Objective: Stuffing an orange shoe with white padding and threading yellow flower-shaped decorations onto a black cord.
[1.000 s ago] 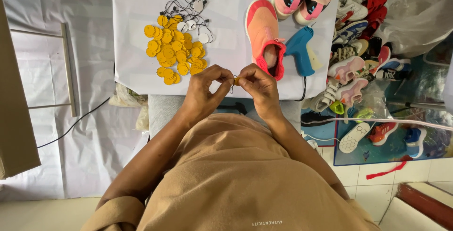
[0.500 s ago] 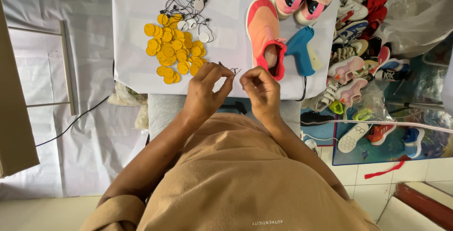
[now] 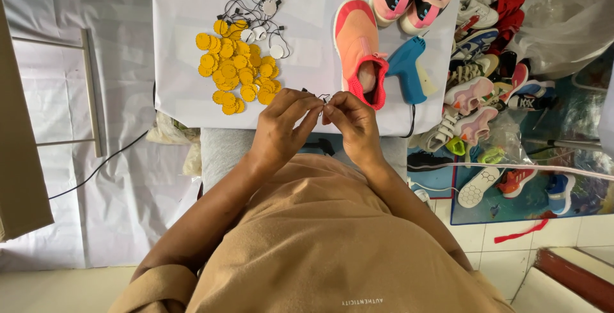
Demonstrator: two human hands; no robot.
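A tan short-sleeved shirt, bare forearms and ringless hands [image 3: 320, 124].

thin black looped string tag [image 3: 323, 98] | state: pinched between both hands' fingertips | pose: raised above table edge | location: 5 o'clock of yellow discs

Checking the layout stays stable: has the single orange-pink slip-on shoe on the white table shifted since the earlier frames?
No. The orange-pink slip-on shoe lies in the same spot as before, its heel beside the blue glue gun, right of the pile of yellow round tags.
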